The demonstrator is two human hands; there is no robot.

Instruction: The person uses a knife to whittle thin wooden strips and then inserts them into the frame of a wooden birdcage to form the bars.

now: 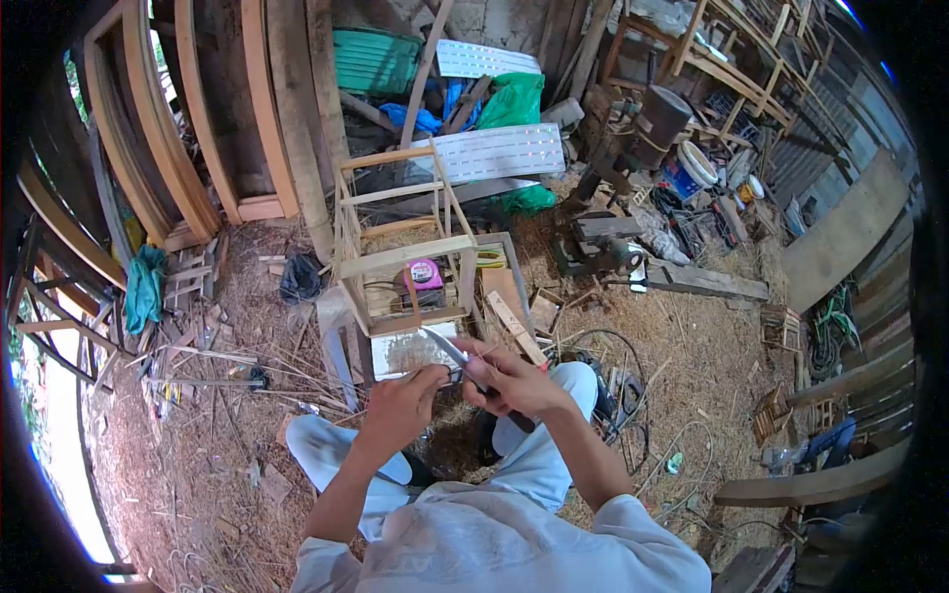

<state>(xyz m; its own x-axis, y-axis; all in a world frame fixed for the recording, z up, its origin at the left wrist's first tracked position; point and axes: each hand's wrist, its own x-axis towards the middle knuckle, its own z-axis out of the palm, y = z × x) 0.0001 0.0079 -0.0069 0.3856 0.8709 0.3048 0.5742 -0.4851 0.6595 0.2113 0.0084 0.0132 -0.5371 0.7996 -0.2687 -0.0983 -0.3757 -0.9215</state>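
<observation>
My right hand (514, 381) is closed around a knife, its pale blade (445, 345) pointing up and to the left. Close beside it, my left hand (405, 397) has its fingers pinched together near the base of the blade. What they hold, if anything, is too small to make out. Just beyond both hands stands a small wooden frame (407, 262) of thin slats. A pink tape measure (424, 275) shows through it. Under the blade lies a worn white board (400, 354).
Wood strips (516, 329) lie right of the frame. A bench vise (605, 252) stands farther right, by a thick beam (707, 283). Wooden frames (148, 128) lean at the left. Shavings and scraps cover the floor (217, 435); a black cable (633, 361) curls near my right knee.
</observation>
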